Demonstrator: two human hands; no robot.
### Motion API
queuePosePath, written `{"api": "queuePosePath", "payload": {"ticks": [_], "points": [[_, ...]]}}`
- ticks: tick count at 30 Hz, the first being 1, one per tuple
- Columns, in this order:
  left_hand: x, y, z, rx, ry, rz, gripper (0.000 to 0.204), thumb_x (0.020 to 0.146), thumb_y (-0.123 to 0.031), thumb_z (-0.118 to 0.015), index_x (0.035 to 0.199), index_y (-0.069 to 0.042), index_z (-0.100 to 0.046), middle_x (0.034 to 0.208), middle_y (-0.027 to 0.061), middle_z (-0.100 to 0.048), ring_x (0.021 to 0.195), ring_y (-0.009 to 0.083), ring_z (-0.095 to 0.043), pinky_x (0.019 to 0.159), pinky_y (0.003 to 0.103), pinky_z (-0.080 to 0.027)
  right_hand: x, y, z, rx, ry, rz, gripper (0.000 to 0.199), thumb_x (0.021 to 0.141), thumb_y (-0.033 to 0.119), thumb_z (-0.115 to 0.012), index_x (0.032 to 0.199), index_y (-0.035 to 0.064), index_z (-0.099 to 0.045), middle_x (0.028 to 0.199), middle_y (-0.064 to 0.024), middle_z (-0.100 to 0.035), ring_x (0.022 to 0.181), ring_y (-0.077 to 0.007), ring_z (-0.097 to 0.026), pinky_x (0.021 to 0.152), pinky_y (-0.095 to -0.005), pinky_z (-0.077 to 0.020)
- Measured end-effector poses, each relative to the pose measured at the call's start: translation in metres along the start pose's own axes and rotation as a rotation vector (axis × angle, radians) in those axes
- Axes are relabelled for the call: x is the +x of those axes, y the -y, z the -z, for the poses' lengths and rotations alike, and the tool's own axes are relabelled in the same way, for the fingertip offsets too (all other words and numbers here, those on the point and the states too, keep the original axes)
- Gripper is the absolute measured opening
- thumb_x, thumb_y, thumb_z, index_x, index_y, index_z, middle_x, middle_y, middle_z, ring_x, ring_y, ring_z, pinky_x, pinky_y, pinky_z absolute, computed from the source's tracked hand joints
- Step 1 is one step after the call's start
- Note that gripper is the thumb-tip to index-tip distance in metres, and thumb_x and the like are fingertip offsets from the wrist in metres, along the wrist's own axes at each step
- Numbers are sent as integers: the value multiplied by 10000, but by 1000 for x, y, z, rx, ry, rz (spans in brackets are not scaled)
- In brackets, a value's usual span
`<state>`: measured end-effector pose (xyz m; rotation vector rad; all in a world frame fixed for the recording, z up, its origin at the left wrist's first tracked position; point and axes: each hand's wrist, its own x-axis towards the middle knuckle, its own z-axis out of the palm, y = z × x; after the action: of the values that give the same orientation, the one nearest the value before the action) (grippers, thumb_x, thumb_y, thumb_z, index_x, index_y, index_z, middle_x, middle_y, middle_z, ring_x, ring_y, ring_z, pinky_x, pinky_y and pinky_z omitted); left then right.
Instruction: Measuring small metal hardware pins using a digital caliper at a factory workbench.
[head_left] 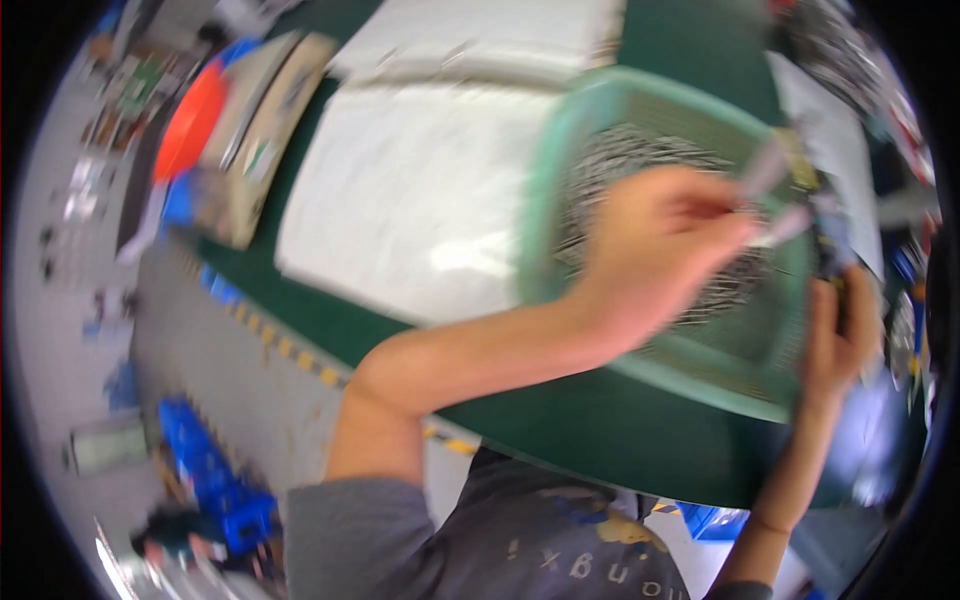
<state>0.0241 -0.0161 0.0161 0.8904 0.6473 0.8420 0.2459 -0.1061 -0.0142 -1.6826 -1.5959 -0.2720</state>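
My left hand (660, 235) reaches over the green plastic basket (700, 385), its thumb and fingers pinched together. What they hold, if anything, is too small and blurred to make out. Many thin metal pins (635, 150) lie heaped in the basket. Beyond the right rim, my right hand (845, 335) is closed round a dark tool that looks like a caliper (828, 235). Two pale, tapering jaws stick out from it toward my left fingertips, spread apart. Motion smears both hands and the tool.
White sheets (410, 190) cover the green table (620, 425) left of the basket. A beige box-like machine (265, 140) with an orange part stands farther left. Clear plastic bags (830, 50) lie at the far right. Blue bins (205, 470) sit on the floor beyond a yellow-black edge.
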Motion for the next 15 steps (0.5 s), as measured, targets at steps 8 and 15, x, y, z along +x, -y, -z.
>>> {"api": "queuePosePath", "payload": {"ticks": [8,15], "points": [[-22,10,9,189,-34,-607,81,665,40,-574,696,-18,-526,676,103,-529,626,234,-536,558,319,-427,-3,-75,27,-223,114,-232,265,885,151,-525,1073,-25,-588,1032,-106,-619,928,-133,-569,846,-233,-419],[-58,-2,101,627,369,-865,121,672,1,-582,764,-65,-539,750,45,-511,591,193,-508,498,302,-386,-9,-88,47,-165,43,-338,247,869,183,-545,992,-29,-576,927,-118,-567,868,-166,-497,762,-266,-374]]}}
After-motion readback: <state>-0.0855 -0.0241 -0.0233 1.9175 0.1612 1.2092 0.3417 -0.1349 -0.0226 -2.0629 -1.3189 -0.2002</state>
